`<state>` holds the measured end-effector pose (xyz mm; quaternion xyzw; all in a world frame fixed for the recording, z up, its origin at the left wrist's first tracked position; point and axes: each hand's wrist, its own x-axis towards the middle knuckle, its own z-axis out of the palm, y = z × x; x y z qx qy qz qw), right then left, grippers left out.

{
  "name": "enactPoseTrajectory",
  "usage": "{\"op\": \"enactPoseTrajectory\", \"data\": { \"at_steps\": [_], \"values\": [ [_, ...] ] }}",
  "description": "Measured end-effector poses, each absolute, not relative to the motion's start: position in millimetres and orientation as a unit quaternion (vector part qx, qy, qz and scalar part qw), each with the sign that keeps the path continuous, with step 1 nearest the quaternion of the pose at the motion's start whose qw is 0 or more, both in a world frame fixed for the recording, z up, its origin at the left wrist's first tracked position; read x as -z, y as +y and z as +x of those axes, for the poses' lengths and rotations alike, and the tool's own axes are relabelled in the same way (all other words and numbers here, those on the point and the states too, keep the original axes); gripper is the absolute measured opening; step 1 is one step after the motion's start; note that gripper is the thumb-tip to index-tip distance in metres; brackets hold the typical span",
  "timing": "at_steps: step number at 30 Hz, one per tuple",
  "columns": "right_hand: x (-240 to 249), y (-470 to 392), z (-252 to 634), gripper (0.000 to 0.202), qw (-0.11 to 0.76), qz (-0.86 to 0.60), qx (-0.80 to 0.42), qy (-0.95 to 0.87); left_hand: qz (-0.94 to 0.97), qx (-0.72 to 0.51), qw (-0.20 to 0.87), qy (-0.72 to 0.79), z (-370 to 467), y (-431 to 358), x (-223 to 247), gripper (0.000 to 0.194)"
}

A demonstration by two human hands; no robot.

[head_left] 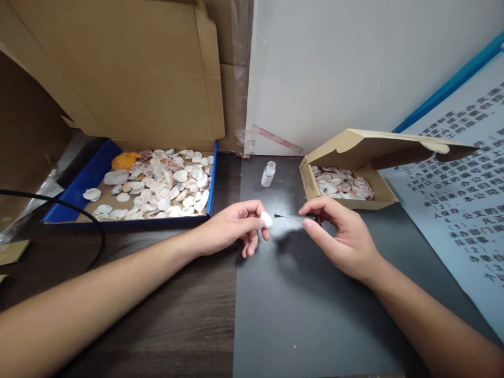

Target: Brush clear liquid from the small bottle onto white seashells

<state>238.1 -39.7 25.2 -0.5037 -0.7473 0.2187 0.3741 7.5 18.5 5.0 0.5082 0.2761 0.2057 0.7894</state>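
Note:
Between the thumb and fingers of my left hand [240, 226] is a small white seashell [266, 220]. My right hand [340, 231] is closed on the dark cap of a small brush [290, 217], which has a pale stem. Its dark bristles point left at the shell, a short gap away. Behind the hands, a little glass bottle [268, 174] stands upright with its mouth uncapped and a label on its side.
At the left, an open blue-sided box [74, 189] holds many seashells and an orange one. A smaller open cardboard box [311, 178] with shells stands at the right. A black cable [104, 236] loops at the left. A printed sheet [452, 173] lies at the far right.

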Motion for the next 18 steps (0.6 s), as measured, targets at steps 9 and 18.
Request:
{"op": "enactPoseTrajectory", "data": {
  "at_steps": [9, 18],
  "values": [
    [-22.4, -40.6, 241.1, 0.013, 0.358, -0.515, -0.225, -0.745, 0.513, -0.203, 0.785, 0.282, 7.6, 18.6, -5.2, 0.014],
    [-22.2, -38.3, 241.3, 0.012, 0.366, -0.503, -0.287, -0.729, 0.503, -0.206, 0.793, 0.276, 7.3, 19.6, -3.6, 0.013]
  ]
}}
